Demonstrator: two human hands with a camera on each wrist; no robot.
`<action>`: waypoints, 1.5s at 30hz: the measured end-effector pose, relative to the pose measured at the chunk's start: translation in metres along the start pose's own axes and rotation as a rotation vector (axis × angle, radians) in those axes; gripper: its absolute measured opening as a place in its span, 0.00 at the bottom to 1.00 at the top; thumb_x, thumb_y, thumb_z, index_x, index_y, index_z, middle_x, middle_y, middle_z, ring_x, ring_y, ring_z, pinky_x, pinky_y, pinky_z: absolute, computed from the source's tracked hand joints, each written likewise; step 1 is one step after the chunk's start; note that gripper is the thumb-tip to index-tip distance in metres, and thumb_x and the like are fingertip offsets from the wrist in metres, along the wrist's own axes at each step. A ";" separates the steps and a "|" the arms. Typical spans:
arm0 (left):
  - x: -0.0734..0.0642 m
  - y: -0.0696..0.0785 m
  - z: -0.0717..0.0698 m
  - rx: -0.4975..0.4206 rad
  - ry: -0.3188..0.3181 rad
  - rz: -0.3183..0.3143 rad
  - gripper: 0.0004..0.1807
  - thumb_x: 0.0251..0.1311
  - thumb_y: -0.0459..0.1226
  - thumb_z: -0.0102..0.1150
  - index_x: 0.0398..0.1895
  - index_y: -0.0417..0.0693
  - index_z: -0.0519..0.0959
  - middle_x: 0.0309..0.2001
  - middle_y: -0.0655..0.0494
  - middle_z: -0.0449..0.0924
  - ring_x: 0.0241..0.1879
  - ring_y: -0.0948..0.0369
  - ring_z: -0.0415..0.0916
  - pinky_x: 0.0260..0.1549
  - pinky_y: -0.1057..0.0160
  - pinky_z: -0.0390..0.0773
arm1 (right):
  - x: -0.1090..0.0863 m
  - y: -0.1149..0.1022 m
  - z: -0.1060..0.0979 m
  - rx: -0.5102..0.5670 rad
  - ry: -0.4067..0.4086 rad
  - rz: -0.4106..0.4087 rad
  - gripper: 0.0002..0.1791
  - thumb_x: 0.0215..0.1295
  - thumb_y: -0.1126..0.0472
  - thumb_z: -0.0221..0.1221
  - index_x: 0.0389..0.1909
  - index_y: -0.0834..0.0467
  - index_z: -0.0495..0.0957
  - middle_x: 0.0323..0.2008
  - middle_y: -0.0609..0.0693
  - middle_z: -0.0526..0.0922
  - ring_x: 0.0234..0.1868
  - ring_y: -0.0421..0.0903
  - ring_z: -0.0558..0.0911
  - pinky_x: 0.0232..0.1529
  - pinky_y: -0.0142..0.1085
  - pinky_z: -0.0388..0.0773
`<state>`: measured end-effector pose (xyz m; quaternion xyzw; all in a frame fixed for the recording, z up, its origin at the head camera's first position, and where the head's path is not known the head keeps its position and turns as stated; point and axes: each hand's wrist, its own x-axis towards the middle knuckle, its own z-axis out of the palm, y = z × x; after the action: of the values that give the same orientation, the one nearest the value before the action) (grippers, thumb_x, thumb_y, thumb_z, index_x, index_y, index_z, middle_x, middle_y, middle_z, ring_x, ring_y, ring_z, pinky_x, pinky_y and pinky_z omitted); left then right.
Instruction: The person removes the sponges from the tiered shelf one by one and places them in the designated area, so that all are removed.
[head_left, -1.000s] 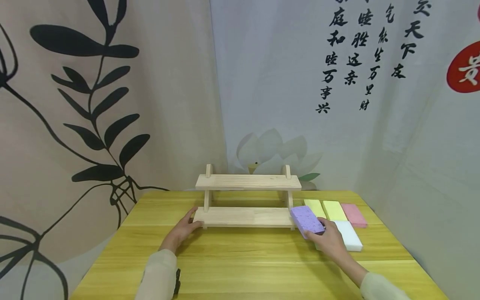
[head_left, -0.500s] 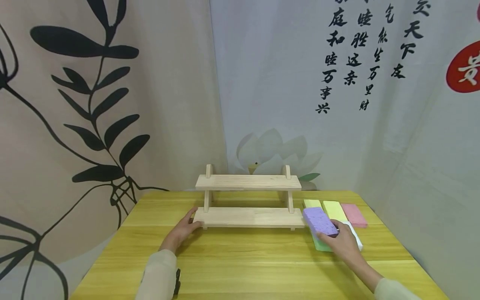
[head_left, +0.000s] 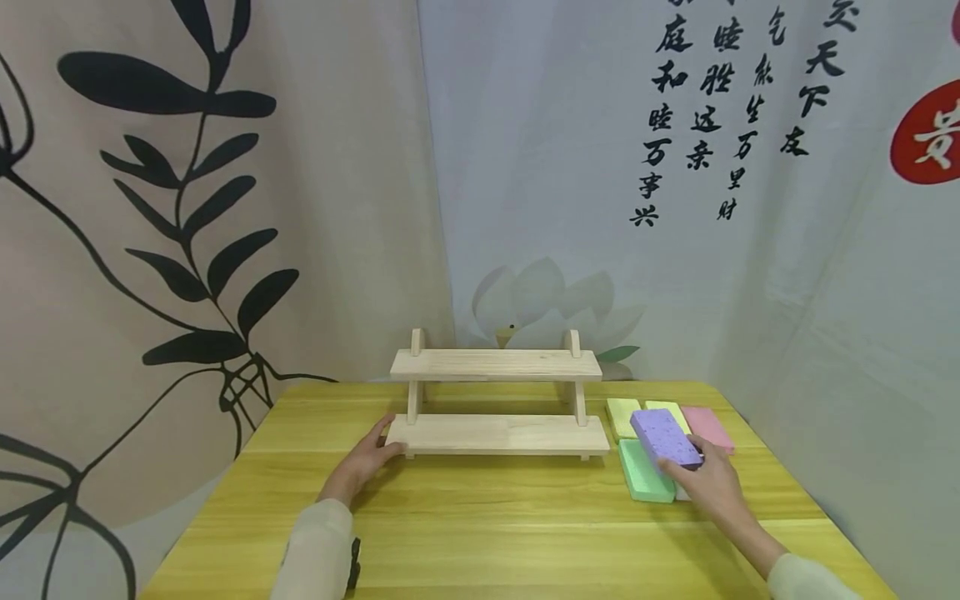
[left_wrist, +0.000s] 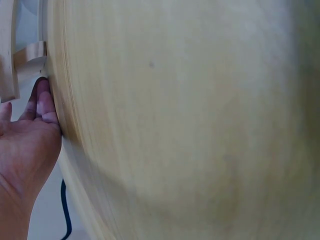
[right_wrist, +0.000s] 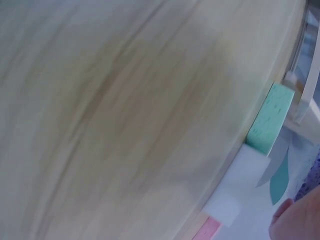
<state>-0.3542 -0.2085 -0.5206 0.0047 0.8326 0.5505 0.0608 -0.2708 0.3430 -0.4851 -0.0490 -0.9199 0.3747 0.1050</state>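
My right hand [head_left: 712, 487] pinches a purple sponge [head_left: 666, 437] by its near right edge, thumb in front and fingers behind. It is tilted over the group of sponges, overlapping the green sponge [head_left: 645, 473] and the white block [head_left: 682, 494] in the head view. Only a speckled purple edge and part of the hand show in the right wrist view. My left hand [head_left: 362, 462] grips the left end of the lower board of a two-tier wooden shelf [head_left: 498, 435], thumb at the front corner and fingers at the back. Both boards are bare.
Two yellow sponges [head_left: 622, 417] and a pink sponge [head_left: 708, 427] lie in a row behind the green one. The wooden table [head_left: 480, 533] reaches back to a printed curtain [head_left: 360, 208]. The shelf's upright posts [head_left: 573, 342] rise above its top board.
My right hand has moved right with the purple sponge, away from the shelf's right end and across the other sponges. The green sponge has come into view. My left hand has stayed put.
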 end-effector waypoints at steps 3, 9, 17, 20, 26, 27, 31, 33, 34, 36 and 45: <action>0.001 -0.001 0.000 -0.003 -0.001 0.004 0.45 0.66 0.48 0.61 0.80 0.54 0.48 0.69 0.27 0.59 0.64 0.37 0.65 0.62 0.33 0.59 | 0.002 0.007 -0.004 0.004 0.012 0.005 0.51 0.63 0.44 0.64 0.70 0.77 0.52 0.64 0.78 0.61 0.64 0.71 0.65 0.63 0.61 0.61; 0.001 0.001 0.000 0.010 -0.007 0.004 0.47 0.65 0.51 0.61 0.80 0.52 0.47 0.68 0.27 0.60 0.64 0.37 0.65 0.61 0.34 0.61 | 0.004 0.016 -0.010 0.020 0.017 0.026 0.50 0.64 0.45 0.63 0.69 0.79 0.52 0.64 0.77 0.61 0.65 0.70 0.63 0.64 0.60 0.59; 0.000 0.000 0.000 -0.010 -0.012 0.000 0.46 0.65 0.49 0.61 0.80 0.53 0.47 0.68 0.28 0.60 0.64 0.38 0.65 0.62 0.33 0.60 | 0.006 0.028 -0.020 0.014 0.057 0.051 0.52 0.64 0.44 0.63 0.70 0.78 0.52 0.65 0.79 0.59 0.64 0.71 0.63 0.62 0.62 0.60; -0.001 0.001 -0.001 -0.015 -0.013 0.001 0.46 0.66 0.48 0.61 0.80 0.53 0.47 0.69 0.28 0.59 0.65 0.37 0.64 0.62 0.33 0.59 | 0.006 0.035 -0.023 0.015 0.079 0.053 0.52 0.64 0.44 0.64 0.70 0.78 0.51 0.64 0.79 0.59 0.64 0.72 0.63 0.61 0.62 0.61; -0.004 0.002 -0.002 0.006 -0.019 -0.004 0.45 0.67 0.48 0.60 0.80 0.55 0.46 0.72 0.25 0.51 0.69 0.33 0.56 0.63 0.32 0.57 | 0.006 0.046 -0.029 0.028 0.085 0.079 0.51 0.65 0.45 0.63 0.69 0.79 0.52 0.63 0.79 0.61 0.63 0.72 0.64 0.62 0.61 0.62; -0.004 0.003 -0.002 0.004 -0.021 -0.006 0.45 0.67 0.49 0.60 0.80 0.56 0.45 0.72 0.25 0.49 0.70 0.33 0.54 0.64 0.32 0.55 | 0.006 0.048 -0.031 0.033 0.086 0.084 0.51 0.65 0.45 0.63 0.69 0.79 0.52 0.63 0.79 0.62 0.63 0.71 0.64 0.62 0.61 0.62; -0.002 0.001 -0.001 0.010 -0.024 -0.005 0.46 0.66 0.51 0.59 0.80 0.57 0.45 0.73 0.25 0.46 0.71 0.33 0.49 0.65 0.32 0.53 | 0.006 0.055 -0.037 0.041 0.082 0.111 0.52 0.65 0.44 0.62 0.69 0.80 0.51 0.64 0.79 0.61 0.64 0.72 0.64 0.63 0.61 0.61; 0.000 -0.001 -0.001 0.003 -0.022 -0.018 0.47 0.65 0.52 0.60 0.80 0.59 0.45 0.74 0.27 0.45 0.72 0.34 0.48 0.66 0.33 0.51 | 0.007 0.059 -0.039 0.047 0.082 0.114 0.52 0.65 0.44 0.62 0.69 0.80 0.50 0.64 0.80 0.60 0.64 0.72 0.63 0.63 0.61 0.60; 0.000 -0.001 -0.001 0.004 -0.021 -0.022 0.47 0.64 0.53 0.60 0.81 0.59 0.45 0.74 0.27 0.46 0.72 0.35 0.48 0.66 0.34 0.51 | 0.007 0.061 -0.041 0.046 0.081 0.118 0.52 0.65 0.43 0.62 0.69 0.80 0.50 0.64 0.80 0.60 0.64 0.72 0.63 0.63 0.62 0.60; 0.001 -0.002 -0.001 0.010 -0.022 -0.022 0.48 0.64 0.53 0.60 0.81 0.58 0.45 0.74 0.27 0.45 0.72 0.35 0.48 0.66 0.33 0.51 | 0.007 0.064 -0.043 0.040 0.083 0.120 0.52 0.65 0.44 0.62 0.69 0.81 0.50 0.63 0.80 0.60 0.63 0.73 0.63 0.63 0.62 0.60; -0.001 0.002 0.000 -0.003 -0.020 -0.016 0.46 0.66 0.49 0.60 0.80 0.55 0.45 0.74 0.25 0.45 0.72 0.33 0.48 0.65 0.32 0.51 | 0.004 0.081 -0.053 0.019 0.099 0.137 0.50 0.64 0.46 0.63 0.66 0.83 0.53 0.60 0.81 0.63 0.60 0.72 0.67 0.60 0.61 0.63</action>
<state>-0.3536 -0.2079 -0.5182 0.0036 0.8312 0.5510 0.0736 -0.2621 0.4379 -0.5045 -0.1294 -0.9044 0.3868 0.1250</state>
